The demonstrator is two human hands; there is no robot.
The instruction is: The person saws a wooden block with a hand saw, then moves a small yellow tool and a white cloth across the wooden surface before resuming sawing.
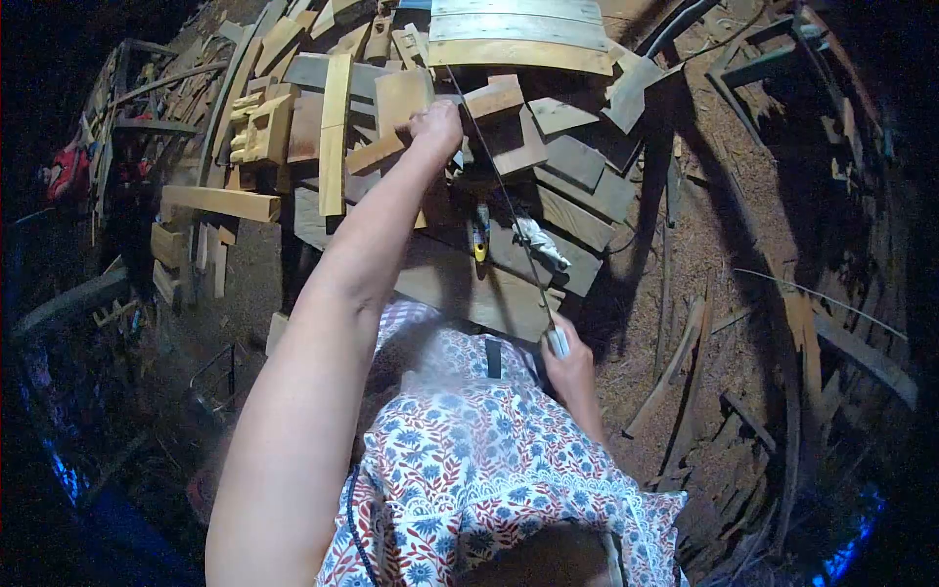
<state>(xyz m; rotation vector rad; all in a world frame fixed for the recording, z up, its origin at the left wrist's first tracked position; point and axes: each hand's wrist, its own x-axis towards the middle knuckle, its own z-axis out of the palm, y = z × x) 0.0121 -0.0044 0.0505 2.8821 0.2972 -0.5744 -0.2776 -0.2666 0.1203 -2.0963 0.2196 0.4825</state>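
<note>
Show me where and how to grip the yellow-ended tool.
Pinch the tool by its yellow end, I'd say, coming from the body side: it is slim and points away, that end nearest, with a white bundle to its right.

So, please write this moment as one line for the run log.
right hand: grips long thin strip by pale end; strip: reaches slatted panel; left hand: at wood pieces; yellow tool: near white cloth
</note>
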